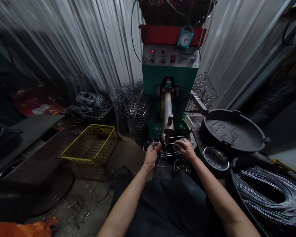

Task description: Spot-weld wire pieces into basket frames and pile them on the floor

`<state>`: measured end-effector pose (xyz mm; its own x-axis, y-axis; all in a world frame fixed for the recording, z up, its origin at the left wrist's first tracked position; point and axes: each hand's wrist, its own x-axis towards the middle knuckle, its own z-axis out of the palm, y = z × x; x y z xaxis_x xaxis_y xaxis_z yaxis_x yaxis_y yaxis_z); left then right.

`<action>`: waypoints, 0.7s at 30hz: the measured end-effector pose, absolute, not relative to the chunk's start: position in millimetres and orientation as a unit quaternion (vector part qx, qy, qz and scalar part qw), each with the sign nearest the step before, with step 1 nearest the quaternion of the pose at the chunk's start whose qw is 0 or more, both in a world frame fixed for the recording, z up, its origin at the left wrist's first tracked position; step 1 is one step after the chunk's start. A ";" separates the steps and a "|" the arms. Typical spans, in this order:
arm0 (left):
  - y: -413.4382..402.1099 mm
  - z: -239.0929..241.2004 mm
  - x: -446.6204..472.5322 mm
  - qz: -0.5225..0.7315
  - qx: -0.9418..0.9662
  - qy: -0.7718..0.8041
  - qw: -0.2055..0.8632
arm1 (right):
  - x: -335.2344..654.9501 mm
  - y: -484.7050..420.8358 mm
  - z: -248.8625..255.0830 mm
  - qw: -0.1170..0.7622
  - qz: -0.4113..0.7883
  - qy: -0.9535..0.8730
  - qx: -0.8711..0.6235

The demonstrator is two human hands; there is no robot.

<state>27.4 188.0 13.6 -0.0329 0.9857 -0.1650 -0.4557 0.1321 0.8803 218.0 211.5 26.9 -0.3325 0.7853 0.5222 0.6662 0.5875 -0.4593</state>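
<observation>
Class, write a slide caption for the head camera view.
Left hand and right hand hold a wire frame under the metal arm of a green machine, yellow basket left, coiled wire right.

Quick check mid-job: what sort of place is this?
Most likely a small wire-goods workshop. A green machine stands against a corrugated metal wall, coiled wire lies in a tray at right, and wire baskets pile beside the machine. The left hand and right hand hold a wire frame.

Corrug. metal walls (64, 39), dim light.

Left hand (152, 154) and right hand (186, 148) extended forward, clenched.
</observation>
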 end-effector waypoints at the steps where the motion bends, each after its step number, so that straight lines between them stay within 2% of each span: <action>1: 188.5 13.6 27.2 0.580 0.312 0.423 0.623 | 218.1 211.9 26.8 0.366 0.082 -0.812 -0.447; 21: 193.7 24.6 23.2 0.553 0.310 0.426 0.645 | 217.6 214.2 23.9 0.389 0.105 -0.801 -0.443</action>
<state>23.2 193.7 24.6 0.0241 0.9781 -0.2069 -0.4494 0.1955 0.8717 217.6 214.2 23.9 -0.3038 0.7914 0.5305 0.6283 0.5850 -0.5128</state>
